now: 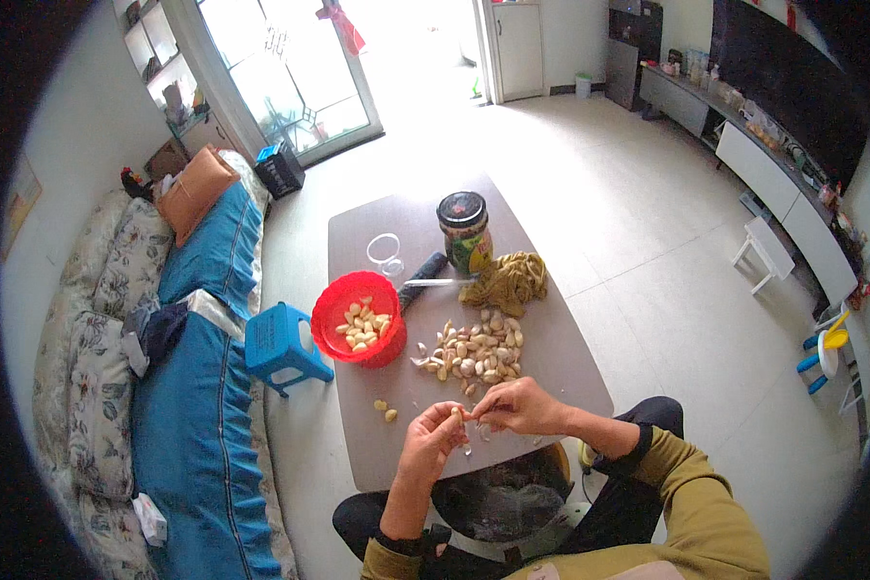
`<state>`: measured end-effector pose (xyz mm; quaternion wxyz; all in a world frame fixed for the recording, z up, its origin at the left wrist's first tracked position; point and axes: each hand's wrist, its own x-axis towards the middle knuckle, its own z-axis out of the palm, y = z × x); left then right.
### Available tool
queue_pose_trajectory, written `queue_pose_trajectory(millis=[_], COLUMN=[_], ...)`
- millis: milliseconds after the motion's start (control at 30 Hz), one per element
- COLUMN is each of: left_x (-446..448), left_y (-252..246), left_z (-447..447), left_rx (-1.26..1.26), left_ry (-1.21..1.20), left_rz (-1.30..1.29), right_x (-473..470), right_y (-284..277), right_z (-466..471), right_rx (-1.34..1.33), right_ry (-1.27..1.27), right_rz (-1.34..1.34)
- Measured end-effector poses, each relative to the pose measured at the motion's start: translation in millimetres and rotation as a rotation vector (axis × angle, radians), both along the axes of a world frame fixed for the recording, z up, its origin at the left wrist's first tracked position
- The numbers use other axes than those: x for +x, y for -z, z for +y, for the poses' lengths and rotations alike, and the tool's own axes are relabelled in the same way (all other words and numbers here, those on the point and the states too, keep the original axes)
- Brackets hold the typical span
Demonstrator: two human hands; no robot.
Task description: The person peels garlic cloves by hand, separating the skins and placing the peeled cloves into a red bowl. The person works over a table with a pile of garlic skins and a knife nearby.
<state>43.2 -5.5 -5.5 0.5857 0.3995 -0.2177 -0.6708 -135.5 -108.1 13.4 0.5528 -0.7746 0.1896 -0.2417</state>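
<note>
Above the near edge of the table, my left hand [435, 435] pinches a small pale garlic clove [456, 412] between thumb and fingers. My right hand [520, 408] meets it there, fingertips pinched together against the clove; the fingers partly hide the contact. Just beyond my hands lies a heap of unpeeled garlic cloves [475, 350]. A red plastic basket [325, 341] to the left holds peeled cloves [362, 324]. Two or so loose peeled cloves [390, 415] rest on the table left of my left hand. Bits of skin [484, 433] lie under my right hand.
The low table [362, 453] also carries a black-lidded jar [464, 235], a crumpled olive cloth [511, 283], a dark cylindrical object [426, 274] and a clear ring-shaped lid [383, 248]. A lined bin [504, 500] stands between my knees. A blue stool [275, 341] is beside the sofa [188, 420].
</note>
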Motion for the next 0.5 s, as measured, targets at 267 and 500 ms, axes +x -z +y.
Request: queue_pose_trajectory(millis=[267,500], left_x=[-2.4,10.5], left_y=[-12.3,-33.3], left_z=[3.9,23.0], left_rx=[-0.076,-0.225], left_ry=[-0.036,0.139], left_rz=[-0.235,-0.337], right_x=[6.8,9.2], right_y=[6.5,-15.1], right_z=[-1.0,23.2], right_rx=[0.371,0.432], right_ry=[0.052,-0.034], right_rz=[-0.058,-0.088])
